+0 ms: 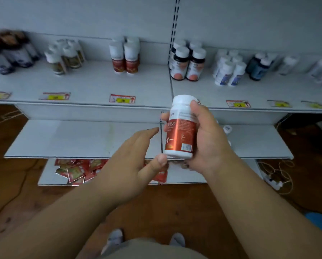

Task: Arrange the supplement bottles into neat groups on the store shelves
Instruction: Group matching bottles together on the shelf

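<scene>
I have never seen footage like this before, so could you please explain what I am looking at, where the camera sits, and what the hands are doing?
There is no machine here: a person wears one wide-angle camera on the head, looking forward and down at their own bare hands. The right hand grips a white bottle with a red label, held upright in front of the shelves. The left hand is open beside it, its thumb touching the bottle's base. On the upper shelf stand small groups of supplement bottles, including a matching red-labelled group and a dark-bottle group. Red sachets lie piled on the bottom shelf.
</scene>
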Motion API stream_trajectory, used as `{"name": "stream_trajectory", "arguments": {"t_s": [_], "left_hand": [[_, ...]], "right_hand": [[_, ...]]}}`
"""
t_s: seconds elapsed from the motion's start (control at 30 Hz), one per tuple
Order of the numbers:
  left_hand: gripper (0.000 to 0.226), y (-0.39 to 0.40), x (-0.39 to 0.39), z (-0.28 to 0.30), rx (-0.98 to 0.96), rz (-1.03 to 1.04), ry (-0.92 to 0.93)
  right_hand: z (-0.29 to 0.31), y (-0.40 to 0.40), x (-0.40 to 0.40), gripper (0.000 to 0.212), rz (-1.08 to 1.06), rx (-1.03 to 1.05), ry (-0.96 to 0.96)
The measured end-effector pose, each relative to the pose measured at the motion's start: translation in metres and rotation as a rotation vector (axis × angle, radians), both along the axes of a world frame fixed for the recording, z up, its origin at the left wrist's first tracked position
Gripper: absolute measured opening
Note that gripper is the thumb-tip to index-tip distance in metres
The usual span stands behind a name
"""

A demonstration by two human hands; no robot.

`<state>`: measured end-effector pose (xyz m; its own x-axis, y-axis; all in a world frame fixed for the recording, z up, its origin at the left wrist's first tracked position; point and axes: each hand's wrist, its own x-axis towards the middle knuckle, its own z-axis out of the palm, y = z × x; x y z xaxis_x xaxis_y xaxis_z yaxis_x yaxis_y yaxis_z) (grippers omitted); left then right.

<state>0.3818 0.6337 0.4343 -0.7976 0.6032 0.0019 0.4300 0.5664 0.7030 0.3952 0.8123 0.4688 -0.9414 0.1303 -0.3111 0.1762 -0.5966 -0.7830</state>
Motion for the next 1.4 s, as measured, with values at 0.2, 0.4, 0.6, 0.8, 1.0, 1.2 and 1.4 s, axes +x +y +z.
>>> {"name": "stream_trajectory", "arguments": {"t_s": [0.2, 0.4, 0.6, 0.8, 1.0, 1.2, 1.4], "left_hand": [[0.086, -0.072, -0.034, 0.052, 0.026, 0.002, 0.172], [0.093, -0.116, -0.062, 0.075, 0.017, 0.006, 0.252], [0.088, -0.115, -0.092, 0.073, -0.002, 0.011, 0.239], [0.088, -0.092, -0.144, 0.051, -0.129, 0.043, 0.235], [0.087, -0.058, -0.226, 0.003, -0.327, 0.180, 0.102], [0.086, -0.048, -0.292, -0.030, -0.349, 0.194, 0.003], [0.089, -0.054, -0.364, -0.058, -0.405, 0.076, 0.068]], "right_hand": [[0.044, -0.074, -0.031, 0.076, 0.030, 0.053, 0.176], [0.064, -0.123, -0.057, 0.040, -0.066, 0.010, 0.173], [0.079, -0.125, -0.087, 0.053, -0.059, 0.236, 0.172], [0.073, -0.101, -0.149, 0.046, -0.075, 0.409, 0.195], [0.020, -0.063, -0.243, 0.038, 0.057, 0.982, 0.116], [-0.001, -0.056, -0.321, 0.056, 0.226, 1.338, 0.102], [-0.016, -0.072, -0.364, 0.045, 0.261, 1.628, 0.062]]}}
